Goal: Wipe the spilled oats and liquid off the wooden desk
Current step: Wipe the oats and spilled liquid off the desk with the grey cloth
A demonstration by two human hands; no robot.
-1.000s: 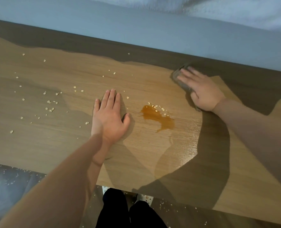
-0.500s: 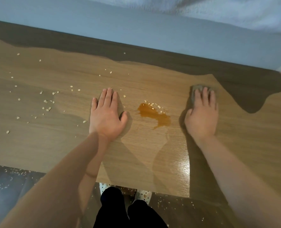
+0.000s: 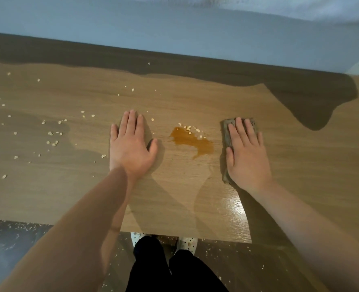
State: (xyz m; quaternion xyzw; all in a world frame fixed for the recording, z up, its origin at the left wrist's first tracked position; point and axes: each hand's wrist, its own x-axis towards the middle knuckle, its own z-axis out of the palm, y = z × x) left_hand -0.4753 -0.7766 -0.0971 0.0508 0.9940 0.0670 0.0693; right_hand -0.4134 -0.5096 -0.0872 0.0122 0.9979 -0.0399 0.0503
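Note:
An amber puddle of liquid [image 3: 192, 142] lies in the middle of the wooden desk [image 3: 174, 98], with a few oat flakes at its far edge. Many loose oats [image 3: 53, 137] are scattered over the desk's left half. My left hand [image 3: 130, 146] rests flat on the wood just left of the puddle, fingers straight. My right hand [image 3: 246, 152] presses flat on a grey-brown cloth [image 3: 227, 133] lying right of the puddle; most of the cloth is hidden under the palm.
A pale blue wall [image 3: 174, 30] runs along the desk's far edge. The desk's near edge is at the bottom, with my dark trousers [image 3: 170, 268] and dotted slippers below it. Oats also lie on the dark floor [image 3: 12, 249].
My right hand has slid the cloth from the desk's far right back towards me and leftwards, ending beside the puddle. My left hand has stayed in place.

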